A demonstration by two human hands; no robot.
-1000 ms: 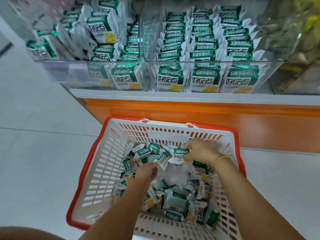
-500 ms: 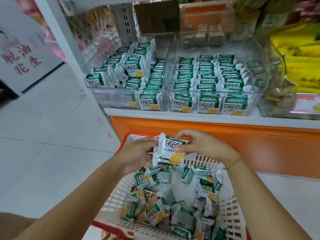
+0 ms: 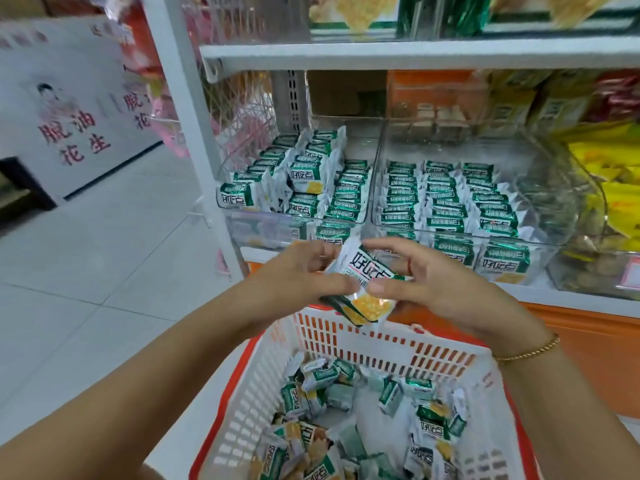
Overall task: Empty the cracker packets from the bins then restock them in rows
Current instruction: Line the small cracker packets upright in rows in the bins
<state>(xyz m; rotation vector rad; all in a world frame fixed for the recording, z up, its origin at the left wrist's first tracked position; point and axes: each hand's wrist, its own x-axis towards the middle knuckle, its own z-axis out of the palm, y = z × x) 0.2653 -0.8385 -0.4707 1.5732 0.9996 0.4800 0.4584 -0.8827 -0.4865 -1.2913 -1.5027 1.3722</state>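
Compared with half a second ago, the left hand (image 3: 298, 271) and right hand (image 3: 426, 282) are riding higher with the held packets (image 3: 363, 289), clear above the basket (image 3: 381, 337) and nearing the shelf's (image 3: 571, 301) front edge.

The fingers of both hands are pinching the held packets from either side, squaring at least three into one stack; the exact count is hidden. Aligning the edges and keeping the printed faces one way before setting them down should keep the row neat. Two clear bins are showing: the right bin (image 3: 554, 209) is carrying three tidy rows, while the left bin (image 3: 263, 230) is looking part filled and uneven, so the stack probably belongs there. Roughly two dozen loose packets (image 3: 346, 393) are lying jumbled in the one basket.
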